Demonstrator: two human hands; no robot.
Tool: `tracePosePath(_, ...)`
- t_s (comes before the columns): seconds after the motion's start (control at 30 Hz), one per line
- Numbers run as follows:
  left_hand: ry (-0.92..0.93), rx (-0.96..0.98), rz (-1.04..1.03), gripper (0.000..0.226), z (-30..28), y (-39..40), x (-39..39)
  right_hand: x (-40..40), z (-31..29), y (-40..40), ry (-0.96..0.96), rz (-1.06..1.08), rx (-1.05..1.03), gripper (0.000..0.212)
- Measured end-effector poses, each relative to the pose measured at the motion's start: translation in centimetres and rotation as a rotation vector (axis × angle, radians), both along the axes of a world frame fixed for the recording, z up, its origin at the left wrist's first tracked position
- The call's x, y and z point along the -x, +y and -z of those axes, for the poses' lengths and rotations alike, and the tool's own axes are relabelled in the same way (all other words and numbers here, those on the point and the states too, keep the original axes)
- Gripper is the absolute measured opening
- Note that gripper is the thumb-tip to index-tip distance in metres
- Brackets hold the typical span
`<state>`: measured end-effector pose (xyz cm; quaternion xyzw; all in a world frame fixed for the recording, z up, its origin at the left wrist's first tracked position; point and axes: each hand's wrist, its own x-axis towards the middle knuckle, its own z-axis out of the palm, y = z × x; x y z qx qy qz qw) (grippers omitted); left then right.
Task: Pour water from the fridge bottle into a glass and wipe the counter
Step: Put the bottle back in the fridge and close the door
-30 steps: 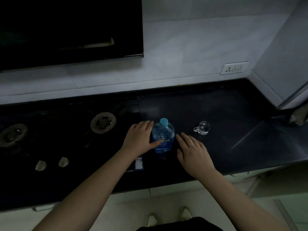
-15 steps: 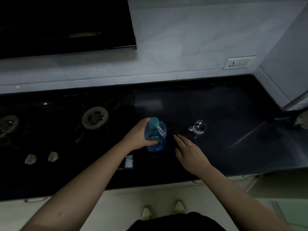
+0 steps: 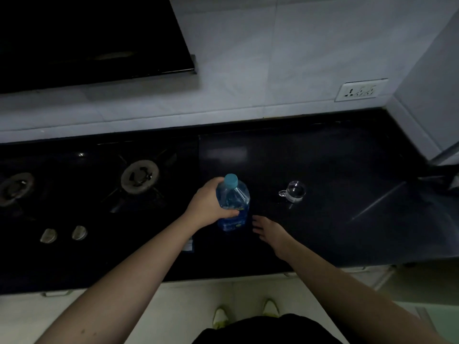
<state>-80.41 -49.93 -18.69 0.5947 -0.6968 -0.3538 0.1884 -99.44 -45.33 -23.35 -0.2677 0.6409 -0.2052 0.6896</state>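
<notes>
A clear plastic water bottle (image 3: pixel 233 202) with a blue cap and blue label stands on the black counter (image 3: pixel 335 214), cap on. My left hand (image 3: pixel 210 207) grips its left side, fingers wrapped round the body. My right hand (image 3: pixel 269 230) hovers just right of the bottle's base with fingers relaxed and holding nothing. A small clear glass with a handle (image 3: pixel 294 191) stands upright on the counter to the right of the bottle, apart from both hands.
A black gas hob with a burner (image 3: pixel 139 176) beside the bottle, another burner (image 3: pixel 15 188) at far left and two knobs (image 3: pixel 64 234) lies left. A dark hood (image 3: pixel 87 38) hangs above. A wall socket (image 3: pixel 360 90) sits back right; a corner wall rises at right.
My left hand has closed round the bottle. My right hand has drawn back towards me and lower, away from the bottle. The view has shifted slightly.
</notes>
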Motion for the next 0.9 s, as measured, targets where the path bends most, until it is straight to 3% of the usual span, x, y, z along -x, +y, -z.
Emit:
tracePosePath(0.5, 0.083, -0.030, -0.045, 0.077, -2.9, 1.9, 1.9, 0.7, 0.5, -0.3, -0.234, 0.225, -0.128, 0.034)
tracePosePath(0.9, 0.148, -0.005, -0.172, 0.080, -7.5, 4.7, 1.8, 3.7, -1.8, -1.0, -0.323, 0.071, -0.072, 0.029)
